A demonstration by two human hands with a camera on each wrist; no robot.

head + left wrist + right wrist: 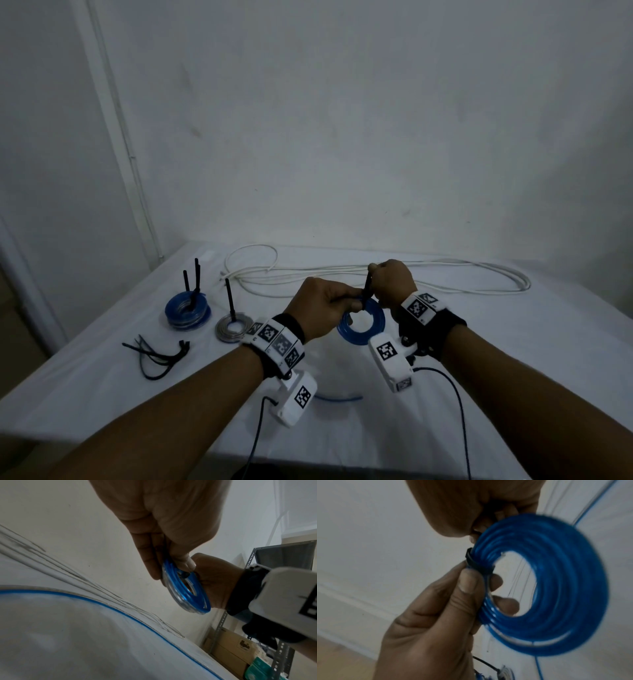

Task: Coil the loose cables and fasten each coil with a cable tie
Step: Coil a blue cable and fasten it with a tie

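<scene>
A blue cable coil point(363, 323) hangs in the air above the white table point(513, 342), seen close in the right wrist view as the blue coil point(556, 588). My left hand point(325, 308) pinches the coil's rim between thumb and fingers. A black cable tie point(477, 563) is wrapped round the coil just above that pinch. My right hand point(390, 279) grips the tie's upright tail point(368, 284) in a fist. In the left wrist view the coil point(187, 588) sits edge-on under my left fingers. A loose blue cable point(339, 398) lies on the cloth beneath.
Two tied coils stand at the left: a blue coil point(187, 310) and a grey coil point(233, 327), black tie tails sticking up. Spare black cable ties point(154, 354) lie near the left edge. A loose white cable point(376, 277) sprawls along the back by the wall.
</scene>
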